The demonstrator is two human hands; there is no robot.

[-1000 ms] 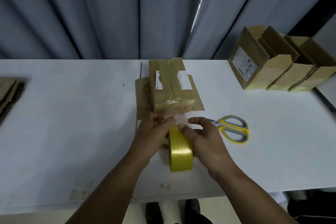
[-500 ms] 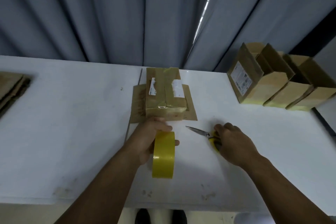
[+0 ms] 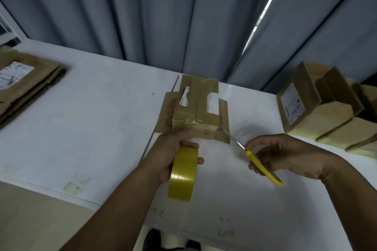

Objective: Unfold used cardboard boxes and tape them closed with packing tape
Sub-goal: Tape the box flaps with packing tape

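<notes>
White desk (image 3: 91,128) fills mid frame, grey curtain (image 3: 142,16) behind. Centre: taped cardboard box (image 3: 195,112) with flaps splayed flat on the desk. Left hand (image 3: 163,157) grips yellow tape roll (image 3: 182,175) just below the box, roll on edge. Right hand (image 3: 285,155) holds yellow-handled scissors (image 3: 263,167), blades pointing toward the box's lower right corner. Flattened cardboard stack (image 3: 24,83) at left edge. Row of open boxes (image 3: 318,112) at right edge.

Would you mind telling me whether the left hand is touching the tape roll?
Touching. The head view shows the left hand holding the tape roll, with its fingers curled over the roll's upper edge and no gap between them.
</notes>
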